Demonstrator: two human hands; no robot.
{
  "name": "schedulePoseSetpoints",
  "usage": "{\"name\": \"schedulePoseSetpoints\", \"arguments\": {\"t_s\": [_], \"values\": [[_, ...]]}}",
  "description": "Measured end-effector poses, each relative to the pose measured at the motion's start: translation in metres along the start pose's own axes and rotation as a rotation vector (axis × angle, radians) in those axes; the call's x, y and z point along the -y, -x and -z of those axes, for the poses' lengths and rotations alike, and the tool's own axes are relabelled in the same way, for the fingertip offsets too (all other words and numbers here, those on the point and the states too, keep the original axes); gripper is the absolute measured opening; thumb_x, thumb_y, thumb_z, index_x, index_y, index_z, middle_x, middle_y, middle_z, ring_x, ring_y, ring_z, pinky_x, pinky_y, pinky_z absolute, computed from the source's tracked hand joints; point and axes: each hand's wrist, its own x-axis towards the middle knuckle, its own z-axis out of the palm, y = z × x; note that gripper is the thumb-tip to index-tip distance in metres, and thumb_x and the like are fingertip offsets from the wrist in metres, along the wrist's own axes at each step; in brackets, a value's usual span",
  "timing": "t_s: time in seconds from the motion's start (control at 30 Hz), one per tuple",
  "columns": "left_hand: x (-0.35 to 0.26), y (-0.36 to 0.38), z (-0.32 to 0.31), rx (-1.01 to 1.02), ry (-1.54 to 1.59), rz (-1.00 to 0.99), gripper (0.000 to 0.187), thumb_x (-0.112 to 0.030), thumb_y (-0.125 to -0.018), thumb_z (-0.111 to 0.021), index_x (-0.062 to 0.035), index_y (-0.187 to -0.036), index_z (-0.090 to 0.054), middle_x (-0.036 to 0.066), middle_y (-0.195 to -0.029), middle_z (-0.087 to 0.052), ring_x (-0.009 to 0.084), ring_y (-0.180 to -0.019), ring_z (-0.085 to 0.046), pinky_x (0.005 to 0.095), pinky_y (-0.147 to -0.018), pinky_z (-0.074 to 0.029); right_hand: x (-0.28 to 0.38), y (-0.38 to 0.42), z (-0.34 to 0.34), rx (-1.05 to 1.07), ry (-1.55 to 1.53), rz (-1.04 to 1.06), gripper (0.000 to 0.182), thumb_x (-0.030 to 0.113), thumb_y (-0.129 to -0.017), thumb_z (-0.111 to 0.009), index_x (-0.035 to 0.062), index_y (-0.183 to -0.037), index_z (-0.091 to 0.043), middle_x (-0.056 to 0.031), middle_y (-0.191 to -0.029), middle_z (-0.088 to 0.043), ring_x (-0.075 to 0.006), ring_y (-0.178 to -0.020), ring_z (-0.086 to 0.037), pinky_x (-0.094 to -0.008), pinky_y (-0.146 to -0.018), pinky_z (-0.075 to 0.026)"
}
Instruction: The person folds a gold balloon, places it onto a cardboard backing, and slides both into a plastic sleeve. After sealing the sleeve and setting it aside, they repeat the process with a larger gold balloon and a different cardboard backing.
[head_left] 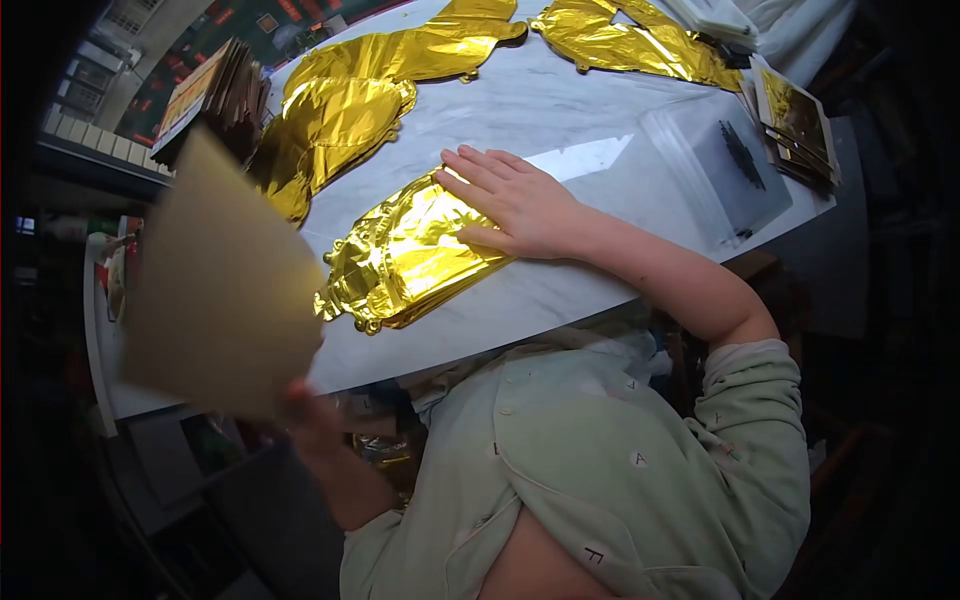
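My left hand (pixel 312 425), partly smeared by motion, grips the lower edge of a plain brown card sheet (pixel 220 290), which is raised and tilted at the left. My right hand (pixel 515 205) lies palm down with its fingers stretched out on a stack of flat gold foil balloons (pixel 400 260). The stack rests near the table's front edge, its small tabs pointing left. Part of its top is hidden under my right hand.
More flat gold foil balloons (pixel 340 125) lie along the far side of the white marbled table (pixel 560 285). A clear zip bag (pixel 715 180) sits to the right, beside a pile of printed cards (pixel 795 120). A card stack (pixel 215 95) stands at the back left.
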Motion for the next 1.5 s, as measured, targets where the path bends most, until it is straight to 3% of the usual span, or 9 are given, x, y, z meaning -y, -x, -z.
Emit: {"name": "schedulePoseSetpoints", "arguments": {"t_s": [0.13, 0.37, 0.47, 0.57, 0.83, 0.93, 0.97, 1.27, 1.5], "values": [[-0.086, -0.073, -0.089, 0.53, -0.183, -0.147, 0.071, -0.01, -0.094, -0.065, -0.0038, -0.161, -0.041, 0.019, -0.169, -0.037, 0.0418, -0.158, -0.031, 0.0571, -0.129, -0.021, -0.002, 0.0, 0.006, 0.052, 0.022, 0.027, 0.077, 0.054, -0.103, -0.055, 0.0057, -0.161, -0.04, -0.0202, -0.169, -0.036, -0.0333, -0.159, -0.031, -0.0469, -0.129, -0.025], [-0.079, -0.064, -0.104, 0.716, -0.408, -0.175, 0.094, -0.054, -0.091, -0.07, -0.0104, -0.167, -0.035, 0.017, -0.175, -0.025, 0.0391, -0.163, -0.02, 0.0565, -0.129, -0.016, -0.005, -0.001, 0.009, -0.067, -0.013, 0.072, 0.065, 0.038, -0.1, -0.058, 0.001, -0.152, -0.05, -0.023, -0.161, -0.045, -0.0337, -0.155, -0.036, -0.0455, -0.127, -0.028], [-0.08, -0.063, -0.105, 0.679, -0.379, -0.185, 0.109, -0.074, -0.082, -0.071, -0.0124, -0.166, -0.039, 0.016, -0.175, -0.028, 0.0389, -0.161, -0.025, 0.0562, -0.129, -0.018, -0.013, -0.007, 0.024, -0.3, -0.349, 0.02, 0.035, 0.028, -0.103, -0.058, -0.0024, -0.118, -0.067, -0.0143, -0.117, -0.071, -0.0272, -0.114, -0.065, -0.0419, -0.099, -0.05], [-0.078, -0.063, -0.104, 0.693, -0.396, -0.2, 0.117, -0.076, -0.08, -0.072, -0.0069, -0.167, -0.033, 0.019, -0.175, -0.024, 0.0392, -0.162, -0.021, 0.0561, -0.129, -0.016, 0.006, -0.013, 0.059, 0.174, -0.993, -0.478, 0.034, 0.025, -0.108, -0.059, -0.0025, -0.128, -0.064, -0.0058, -0.109, -0.069, -0.0149, -0.097, -0.065, -0.033, -0.092, -0.053], [-0.074, -0.06, -0.104, 0.648, -0.341, -0.163, 0.139, -0.077, -0.076, -0.075, 0.0073, -0.167, -0.013, 0.031, -0.173, -0.015, 0.0422, -0.164, -0.012, 0.0542, -0.131, -0.012, -0.007, -0.008, 0.071, -0.032, -0.996, -0.573, 0.053, 0.009, -0.099, -0.074, -0.0009, -0.147, -0.053, 0.0005, -0.097, -0.068, -0.0041, -0.083, -0.067, -0.0201, -0.075, -0.056], [-0.076, -0.062, -0.104, 0.667, -0.336, -0.154, 0.138, -0.077, -0.076, -0.075, 0.0094, -0.166, -0.015, 0.031, -0.173, -0.017, 0.0422, -0.163, -0.015, 0.0545, -0.131, -0.013, 0.001, 0.009, 0.051, -0.196, -0.212, -0.364, 0.074, 0.012, -0.092, -0.074, 0.0024, -0.158, -0.043, -0.0224, -0.133, -0.059, -0.0323, -0.121, -0.063, -0.0415, -0.102, -0.052], [-0.076, -0.062, -0.104, 0.666, -0.334, -0.155, 0.138, -0.077, -0.076, -0.075, 0.0094, -0.166, -0.015, 0.031, -0.173, -0.017, 0.0423, -0.163, -0.015, 0.0545, -0.131, -0.013, 0.001, 0.011, 0.049, -0.096, -0.201, -0.358, 0.079, 0.015, -0.093, -0.072, 0.0094, -0.164, -0.037, -0.026, -0.155, -0.041, -0.0425, -0.143, -0.043, -0.0522, -0.121, -0.035], [-0.072, -0.06, -0.102, 0.652, -0.313, -0.157, 0.133, -0.073, -0.077, -0.078, 0.0083, -0.165, -0.02, 0.032, -0.173, -0.017, 0.0432, -0.163, -0.015, 0.0545, -0.13, -0.015, 0.022, 0.005, 0.025, 0.205, -0.106, 0.056, 0.054, 0.041, -0.107, -0.056, 0.0268, -0.159, -0.049, -0.0108, -0.17, -0.036, -0.0328, -0.159, -0.03, -0.0619, -0.128, -0.016], [-0.08, -0.036, -0.073, 0.149, -0.255, 0.284, 0.075, -0.023, -0.099, -0.072, 0.0082, -0.157, -0.036, 0.031, -0.155, -0.039, 0.0466, -0.143, -0.04, 0.0564, -0.119, -0.031, 0.02, 0.007, 0.021, 0.156, -0.095, 0.062, 0.053, 0.039, -0.106, -0.054, 0.0287, -0.158, -0.049, -0.0093, -0.169, -0.039, -0.0303, -0.158, -0.033, -0.0611, -0.128, -0.016]]}}
